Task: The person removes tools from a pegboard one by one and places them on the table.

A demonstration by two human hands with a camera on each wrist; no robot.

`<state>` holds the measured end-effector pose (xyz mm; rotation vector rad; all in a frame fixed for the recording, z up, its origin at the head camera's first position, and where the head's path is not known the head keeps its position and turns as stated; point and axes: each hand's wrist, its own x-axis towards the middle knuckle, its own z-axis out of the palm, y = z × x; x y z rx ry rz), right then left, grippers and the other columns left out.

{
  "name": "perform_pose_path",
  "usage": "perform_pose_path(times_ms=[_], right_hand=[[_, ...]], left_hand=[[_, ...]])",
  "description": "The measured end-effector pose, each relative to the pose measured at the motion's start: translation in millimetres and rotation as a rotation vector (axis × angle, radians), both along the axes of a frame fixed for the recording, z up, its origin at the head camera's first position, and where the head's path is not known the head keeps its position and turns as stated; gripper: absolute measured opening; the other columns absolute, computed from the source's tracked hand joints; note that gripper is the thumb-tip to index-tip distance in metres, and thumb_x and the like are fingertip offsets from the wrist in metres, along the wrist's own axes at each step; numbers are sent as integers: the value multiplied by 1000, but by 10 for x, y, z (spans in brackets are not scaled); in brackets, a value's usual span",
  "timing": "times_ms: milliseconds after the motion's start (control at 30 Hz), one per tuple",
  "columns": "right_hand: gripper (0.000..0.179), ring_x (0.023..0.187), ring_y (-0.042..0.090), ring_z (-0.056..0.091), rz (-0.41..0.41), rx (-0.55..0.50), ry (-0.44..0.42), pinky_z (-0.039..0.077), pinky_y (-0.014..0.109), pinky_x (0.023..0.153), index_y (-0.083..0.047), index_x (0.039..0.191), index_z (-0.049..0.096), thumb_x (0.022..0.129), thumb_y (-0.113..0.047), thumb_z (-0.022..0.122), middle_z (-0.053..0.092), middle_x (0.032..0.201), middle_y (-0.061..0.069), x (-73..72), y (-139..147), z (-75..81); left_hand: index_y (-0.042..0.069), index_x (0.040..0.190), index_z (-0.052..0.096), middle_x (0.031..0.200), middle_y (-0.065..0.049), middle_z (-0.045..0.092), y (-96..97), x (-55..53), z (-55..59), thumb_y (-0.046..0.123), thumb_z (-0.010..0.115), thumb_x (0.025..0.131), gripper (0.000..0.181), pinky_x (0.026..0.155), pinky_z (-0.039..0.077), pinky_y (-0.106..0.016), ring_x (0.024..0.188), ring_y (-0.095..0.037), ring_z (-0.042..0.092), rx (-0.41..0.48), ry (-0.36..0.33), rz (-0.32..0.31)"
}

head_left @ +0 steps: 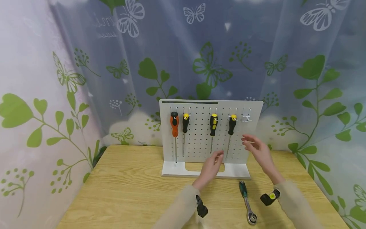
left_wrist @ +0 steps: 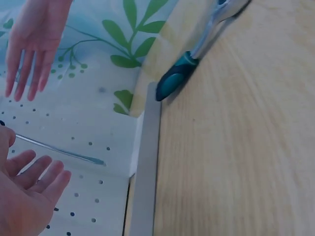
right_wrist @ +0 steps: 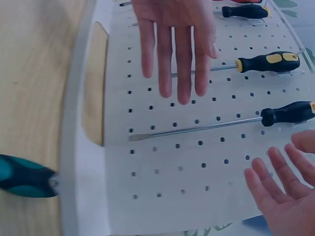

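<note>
The work looks to be at a pause between holds at the pegboard (head_left: 200,140), with both hands held before it and neither seeming to touch a tool. The left grip (head_left: 211,167), a bare hand with loose, gently bent fingers, holds nothing and hangs in front of the board's lower part. The right grip (head_left: 260,154), its fingers apart and relaxed, is likewise free, near the board's right end, below the bare hooks (head_left: 246,117). As a judgement, picking up any tool from here would call for a hand to come round a handle and close on it. Counted out, there are four screwdrivers hanging upright on the board, handles up: one orange and black screwdriver (head_left: 174,125) at the far left, and three black and yellow ones, the first (head_left: 185,123) beside it, the second (head_left: 213,125) past the middle and the third (head_left: 232,125) nearest the bare hooks. There is one ratchet wrench (head_left: 247,201), lying on the table (head_left: 128,184) just in front of the board's base, between the two forearms, its green and black handle towards the board.
</note>
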<state>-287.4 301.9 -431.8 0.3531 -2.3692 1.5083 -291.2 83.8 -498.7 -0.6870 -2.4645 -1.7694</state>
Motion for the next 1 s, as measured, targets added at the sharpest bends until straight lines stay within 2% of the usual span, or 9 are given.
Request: perform_pose_path(times_ms=[200,333,467,633,767,1000], right_hand=[[45,107,-4,59,39,-90,18,51,9,90,7,144,47,108,-21,51,53,139,32,-180,-82,163],[44,107,-2,60,72,-134,31,51,11,92,7,144,46,108,-18,51,52,138,32,-272,-168,226],[46,104,-3,60,70,-164,12,52,12,92,7,145,46,107,-18,52,52,137,29,-340,-229,232],[48,103,-3,59,54,-210,-40,53,12,91,9,145,43,107,-20,52,55,130,14,-371,-256,233],[52,101,-4,60,45,-227,-76,54,13,88,9,146,40,106,-21,54,56,120,0,-383,-258,242],[55,99,-3,60,49,-237,-80,56,15,85,10,147,39,105,-19,58,55,116,-7,-423,-264,238]], left_hand=[[4,150,44,151,-14,50,86,-93,87,30,38,112,47,111,47,-36,135,-28,52,24,-52,-58],[4,154,38,154,-15,46,129,-127,95,30,37,112,50,113,45,-39,137,-29,50,26,-89,-91],[2,155,36,154,-17,45,156,-136,82,29,36,112,51,114,43,-41,139,-31,48,37,-119,-125],[3,154,38,153,-15,48,146,-111,88,32,33,113,51,117,39,-44,141,-31,45,59,-158,-168],[6,152,43,146,-14,55,150,-96,102,33,32,113,49,111,46,-46,135,-29,52,90,-189,-184],[3,146,49,138,-21,58,160,-79,111,26,32,113,43,102,53,-51,125,-31,59,199,-234,-180]])
